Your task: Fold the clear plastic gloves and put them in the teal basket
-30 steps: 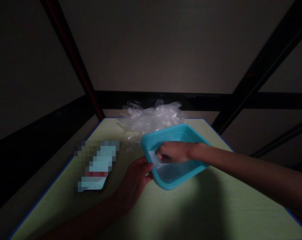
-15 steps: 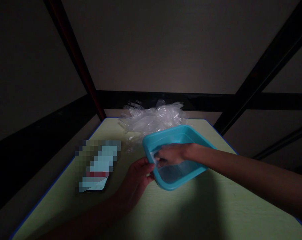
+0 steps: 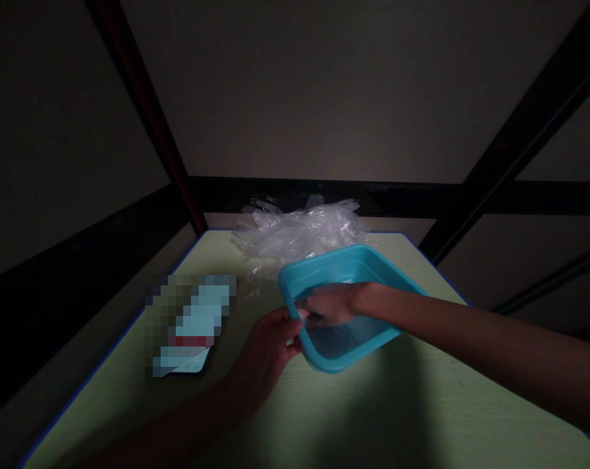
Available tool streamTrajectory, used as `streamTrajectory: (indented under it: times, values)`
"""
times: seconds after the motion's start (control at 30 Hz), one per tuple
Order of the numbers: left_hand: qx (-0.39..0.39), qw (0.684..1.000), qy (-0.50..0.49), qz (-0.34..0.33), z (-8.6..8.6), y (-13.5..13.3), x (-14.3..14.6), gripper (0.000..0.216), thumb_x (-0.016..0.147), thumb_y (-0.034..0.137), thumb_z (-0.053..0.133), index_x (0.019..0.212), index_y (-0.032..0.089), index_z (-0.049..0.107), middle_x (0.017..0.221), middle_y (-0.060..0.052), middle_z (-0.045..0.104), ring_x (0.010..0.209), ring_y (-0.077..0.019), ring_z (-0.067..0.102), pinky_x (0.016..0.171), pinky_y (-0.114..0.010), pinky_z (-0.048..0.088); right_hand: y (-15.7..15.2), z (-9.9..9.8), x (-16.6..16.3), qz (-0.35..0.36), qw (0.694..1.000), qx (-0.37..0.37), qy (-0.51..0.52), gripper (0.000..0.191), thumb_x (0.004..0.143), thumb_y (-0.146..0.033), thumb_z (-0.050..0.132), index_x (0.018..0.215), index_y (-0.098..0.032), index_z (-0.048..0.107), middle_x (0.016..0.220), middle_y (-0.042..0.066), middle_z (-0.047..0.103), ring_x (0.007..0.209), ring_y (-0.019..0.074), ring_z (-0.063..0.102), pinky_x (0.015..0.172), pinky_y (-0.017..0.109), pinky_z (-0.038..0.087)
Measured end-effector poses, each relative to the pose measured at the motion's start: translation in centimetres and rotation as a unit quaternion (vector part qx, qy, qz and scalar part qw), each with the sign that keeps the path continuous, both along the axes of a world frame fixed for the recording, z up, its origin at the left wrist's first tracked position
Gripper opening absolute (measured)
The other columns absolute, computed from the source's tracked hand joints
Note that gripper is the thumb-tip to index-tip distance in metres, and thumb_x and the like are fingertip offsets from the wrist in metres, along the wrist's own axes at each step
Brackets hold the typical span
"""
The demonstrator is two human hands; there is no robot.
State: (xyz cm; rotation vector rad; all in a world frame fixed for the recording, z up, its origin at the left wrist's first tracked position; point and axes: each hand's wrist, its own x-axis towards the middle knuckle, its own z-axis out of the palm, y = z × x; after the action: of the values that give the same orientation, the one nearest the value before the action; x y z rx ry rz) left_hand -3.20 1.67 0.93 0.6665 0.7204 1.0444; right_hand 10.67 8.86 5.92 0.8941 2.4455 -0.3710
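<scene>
A turquoise plastic tub [image 3: 324, 270] stands tilted on the pale green table [image 3: 373, 417]. My left hand [image 3: 266, 355] grips the tub's near left rim, thumb on the edge. Inside the tub, my right hand [image 3: 330, 304] has its fingers closed, pinching something thin and clear that I cannot name against the left wall. A pile of clear plastic gloves [image 3: 295, 231] lies just behind the tub at the table's far edge.
A phone with a lit screen [image 3: 190, 326] lies on the table left of my left hand. Dark metal frame bars [image 3: 143, 117] rise behind the table and at the right. The room is dim.
The tub has shifted slightly and my right hand has slid a little toward its left wall. My left hand stays on the rim.
</scene>
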Motion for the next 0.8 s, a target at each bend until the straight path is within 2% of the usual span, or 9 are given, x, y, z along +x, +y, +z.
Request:
streamTrajectory:
  times: [0.13, 0.33, 0.47, 0.63, 0.8]
  values:
    - [0.001, 1.000, 0.004, -0.009, 0.0, -0.1, 0.0, 0.027, 0.057, 0.032, 0.080, 0.073, 0.014, 0.068, 0.080, -0.008, 0.069, 0.090, -0.0259, 0.062, 0.077, -0.035, 0.046, 0.0, -0.1, 0.0, 0.000, 1.000, 0.010, 0.002, 0.033, 0.088, -0.030, 0.051, 0.115, -0.014, 0.057, 0.098, 0.011, 0.069, 0.084, 0.0230, 0.065, 0.063, 0.027, 0.043]
    - [-0.013, 1.000, 0.013, 0.002, 0.3, -0.2, -0.1, 0.030, 0.054, 0.032, 0.082, 0.073, 0.014, 0.067, 0.079, -0.006, 0.069, 0.082, -0.0226, 0.063, 0.075, -0.034, 0.047, -0.1, -0.2, 0.0, -0.008, 1.000, 0.009, 0.007, 0.033, 0.086, -0.029, 0.053, 0.115, -0.014, 0.056, 0.095, 0.010, 0.068, 0.081, 0.0222, 0.064, 0.062, 0.027, 0.042]
    - [-0.013, 1.000, 0.007, 0.002, 0.3, -0.3, 0.0, 0.028, 0.055, 0.030, 0.081, 0.072, 0.015, 0.066, 0.079, -0.005, 0.068, 0.085, -0.0225, 0.063, 0.074, -0.031, 0.047, 0.1, 0.1, 0.0, -0.030, 0.999, -0.027, 0.028, 0.035, 0.085, -0.028, 0.056, 0.116, -0.013, 0.054, 0.096, 0.009, 0.068, 0.081, 0.0204, 0.063, 0.063, 0.026, 0.044]
    - [-0.008, 1.000, 0.003, -0.006, 0.3, -0.1, 0.1, 0.030, 0.054, 0.032, 0.081, 0.072, 0.013, 0.066, 0.077, -0.006, 0.069, 0.073, -0.0191, 0.063, 0.067, -0.029, 0.047, 0.5, 1.0, 0.5, -0.042, 0.994, -0.082, 0.053, 0.034, 0.087, -0.026, 0.054, 0.116, -0.010, 0.056, 0.105, 0.010, 0.066, 0.089, 0.0189, 0.062, 0.072, 0.024, 0.045]
    - [-0.007, 1.000, 0.002, -0.020, 0.5, 0.1, -0.1, 0.026, 0.057, 0.031, 0.078, 0.073, 0.014, 0.065, 0.079, -0.007, 0.069, 0.074, -0.0202, 0.063, 0.069, -0.031, 0.047, 0.5, 3.0, 1.4, -0.044, 0.994, -0.043, 0.091, 0.030, 0.089, -0.026, 0.052, 0.111, -0.008, 0.059, 0.097, 0.011, 0.067, 0.081, 0.0190, 0.061, 0.067, 0.026, 0.043]
